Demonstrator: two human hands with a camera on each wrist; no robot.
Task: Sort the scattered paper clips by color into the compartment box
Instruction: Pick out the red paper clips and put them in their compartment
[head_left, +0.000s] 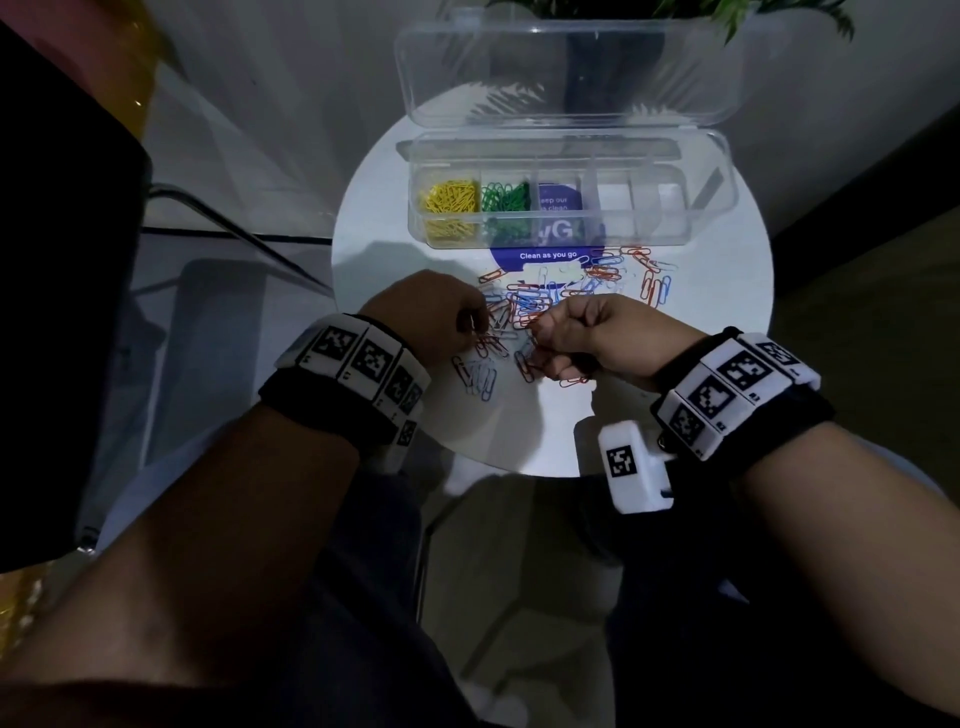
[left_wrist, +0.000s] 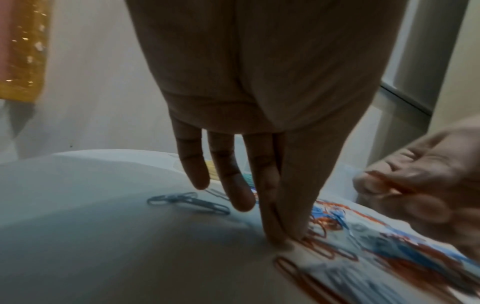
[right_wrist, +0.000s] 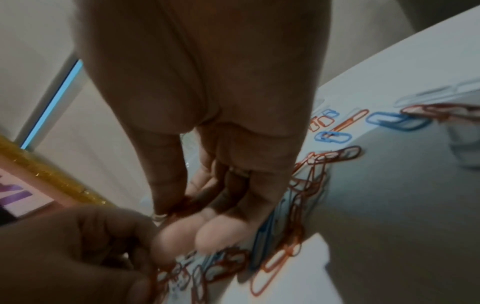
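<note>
A clear compartment box (head_left: 649, 228) stands open at the back of the round white table (head_left: 519, 426). Yellow clips (head_left: 452, 200) fill its first compartment and green clips (head_left: 506, 197) the second; the rest look bare. Red, blue and white paper clips (head_left: 561, 291) lie scattered in front of it. My left hand (head_left: 480, 330) reaches down at the pile's left edge, thumb and index tips pinched together (left_wrist: 279, 240) on a red clip at the table top. My right hand (head_left: 540, 338) is curled beside it, holding several red clips (right_wrist: 187, 205) between thumb and fingers.
The box's lid (head_left: 566, 73) stands up behind it, with a plant (head_left: 727, 15) beyond. A blue round sticker (head_left: 556, 254) lies under the clips. A few pale blue clips (left_wrist: 187, 202) lie apart to the left. The table's near edge is close to my wrists.
</note>
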